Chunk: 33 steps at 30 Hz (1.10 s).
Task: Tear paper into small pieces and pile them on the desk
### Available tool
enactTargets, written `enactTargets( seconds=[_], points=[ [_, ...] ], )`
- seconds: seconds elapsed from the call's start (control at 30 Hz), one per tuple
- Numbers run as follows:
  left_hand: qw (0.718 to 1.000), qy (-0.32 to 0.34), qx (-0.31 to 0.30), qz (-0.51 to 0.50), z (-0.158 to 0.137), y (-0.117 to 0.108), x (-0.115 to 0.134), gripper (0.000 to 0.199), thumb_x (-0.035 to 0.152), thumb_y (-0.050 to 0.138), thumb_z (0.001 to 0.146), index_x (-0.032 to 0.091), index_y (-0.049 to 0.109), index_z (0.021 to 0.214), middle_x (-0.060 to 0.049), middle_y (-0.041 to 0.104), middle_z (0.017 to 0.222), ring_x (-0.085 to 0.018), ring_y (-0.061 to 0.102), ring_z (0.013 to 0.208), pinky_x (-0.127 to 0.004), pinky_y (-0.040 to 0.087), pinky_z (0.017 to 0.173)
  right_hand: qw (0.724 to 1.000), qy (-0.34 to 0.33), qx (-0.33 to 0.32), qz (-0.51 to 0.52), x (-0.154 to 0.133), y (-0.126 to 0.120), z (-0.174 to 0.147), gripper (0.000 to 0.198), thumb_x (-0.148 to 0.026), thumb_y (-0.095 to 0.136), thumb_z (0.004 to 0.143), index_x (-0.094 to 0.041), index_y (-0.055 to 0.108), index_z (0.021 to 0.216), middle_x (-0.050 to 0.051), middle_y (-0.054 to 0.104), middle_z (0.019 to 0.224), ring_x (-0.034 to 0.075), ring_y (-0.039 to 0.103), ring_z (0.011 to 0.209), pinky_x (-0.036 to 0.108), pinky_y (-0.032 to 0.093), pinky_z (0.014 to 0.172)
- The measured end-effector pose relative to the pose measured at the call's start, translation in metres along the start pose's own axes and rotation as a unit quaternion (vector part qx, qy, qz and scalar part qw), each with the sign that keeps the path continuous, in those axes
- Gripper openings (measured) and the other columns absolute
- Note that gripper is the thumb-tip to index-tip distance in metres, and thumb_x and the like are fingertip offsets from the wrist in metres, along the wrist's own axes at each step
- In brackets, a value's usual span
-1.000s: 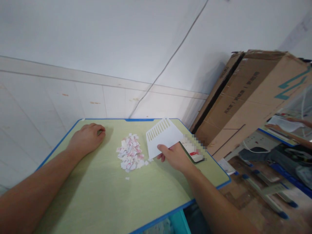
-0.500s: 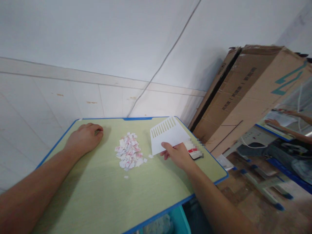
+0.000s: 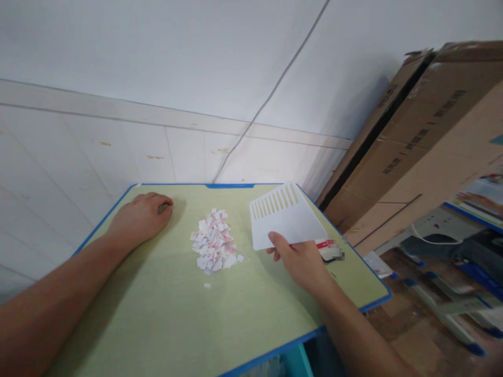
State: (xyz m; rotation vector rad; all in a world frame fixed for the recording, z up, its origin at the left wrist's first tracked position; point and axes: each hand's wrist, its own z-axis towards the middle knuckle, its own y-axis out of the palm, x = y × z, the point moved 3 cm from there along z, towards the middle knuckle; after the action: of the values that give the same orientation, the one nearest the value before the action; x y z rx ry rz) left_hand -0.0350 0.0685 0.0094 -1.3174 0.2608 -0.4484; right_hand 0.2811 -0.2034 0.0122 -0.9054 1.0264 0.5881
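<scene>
My right hand pinches the near edge of a flat white slotted plate, thumb on top. A row of long narrow openings runs along the plate's far side. It is tilted over the right half of the table. To its left lies a heap of small torn paper scraps, white with pink marks. One loose scrap lies just in front. On the far left of the table my left hand rests with its fingers curled in, a small gap showing at the thumb and nothing visible inside.
Partly behind the right hand lies a blurred-out flat item with red and black parts. A tall cardboard box stands right of the table by the wall. A turquoise bin is below the front edge. Another person's hand shows far right.
The view has shifted, so the table and heap sit slightly further right. My right hand still holds the plate, now turned a little flatter. My left hand stays put on the table.
</scene>
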Motion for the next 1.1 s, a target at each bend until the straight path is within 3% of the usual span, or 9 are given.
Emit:
enactTargets(
  seconds=[0.1, 0.4, 0.53, 0.73, 0.93, 1.1],
  points=[
    [1.000, 0.000, 0.002, 0.004, 0.001, 0.004, -0.006, 0.067, 0.048, 0.035, 0.109, 0.017, 0.085, 0.140, -0.020, 0.080, 0.152, -0.042, 0.072, 0.147, -0.058, 0.057, 0.130, 1.000, -0.001, 0.004, -0.019, 0.002, 0.000, -0.002, 0.032, -0.058, 0.070, 0.097, -0.031, 0.070, 0.080, 0.004, 0.074, 0.063, 0.029, 0.081, 0.068, 0.041, 0.068, 0.074],
    [1.000, -0.006, -0.008, 0.011, 0.003, 0.000, 0.002, 0.064, 0.046, 0.035, 0.111, 0.016, 0.085, 0.138, -0.020, 0.079, 0.153, -0.044, 0.070, 0.148, -0.061, 0.058, 0.128, 1.000, 0.016, 0.014, -0.009, 0.008, -0.001, 0.007, 0.031, -0.058, 0.070, 0.094, -0.028, 0.072, 0.082, 0.008, 0.080, 0.069, 0.027, 0.077, 0.062, 0.040, 0.064, 0.067],
    [1.000, -0.013, -0.013, 0.015, 0.004, -0.005, 0.009, 0.063, 0.042, 0.036, 0.112, 0.014, 0.084, 0.140, -0.023, 0.077, 0.155, -0.045, 0.069, 0.148, -0.063, 0.059, 0.126, 1.000, 0.019, 0.019, -0.006, 0.016, -0.006, -0.018, 0.033, -0.054, 0.070, 0.097, -0.028, 0.072, 0.077, 0.008, 0.080, 0.071, 0.026, 0.077, 0.064, 0.039, 0.066, 0.072],
    [1.000, -0.027, -0.011, -0.004, 0.007, -0.008, 0.016, 0.058, 0.040, 0.041, 0.113, 0.012, 0.084, 0.141, -0.024, 0.075, 0.158, -0.043, 0.067, 0.148, -0.062, 0.059, 0.125, 0.998, 0.052, 0.005, 0.040, 0.023, -0.013, -0.061, 0.040, -0.064, 0.076, 0.096, -0.031, 0.070, 0.076, 0.008, 0.079, 0.071, 0.026, 0.071, 0.062, 0.040, 0.064, 0.064],
    [0.999, -0.038, -0.006, -0.031, 0.005, -0.011, 0.018, 0.055, 0.038, 0.046, 0.112, 0.011, 0.085, 0.140, -0.024, 0.075, 0.158, -0.040, 0.067, 0.145, -0.058, 0.060, 0.123, 0.993, 0.054, -0.058, 0.084, 0.013, -0.018, -0.063, 0.035, -0.058, 0.077, 0.090, -0.030, 0.070, 0.070, 0.007, 0.075, 0.064, 0.026, 0.071, 0.061, 0.040, 0.064, 0.064],
    [0.999, -0.024, -0.001, -0.027, 0.003, -0.006, 0.013, 0.055, 0.037, 0.045, 0.113, 0.011, 0.085, 0.140, -0.024, 0.075, 0.158, -0.039, 0.067, 0.145, -0.056, 0.058, 0.125, 0.989, 0.074, -0.055, 0.115, 0.013, -0.018, -0.068, 0.027, -0.053, 0.083, 0.082, -0.029, 0.072, 0.078, 0.004, 0.077, 0.067, 0.025, 0.072, 0.057, 0.039, 0.065, 0.060]
  ],
)
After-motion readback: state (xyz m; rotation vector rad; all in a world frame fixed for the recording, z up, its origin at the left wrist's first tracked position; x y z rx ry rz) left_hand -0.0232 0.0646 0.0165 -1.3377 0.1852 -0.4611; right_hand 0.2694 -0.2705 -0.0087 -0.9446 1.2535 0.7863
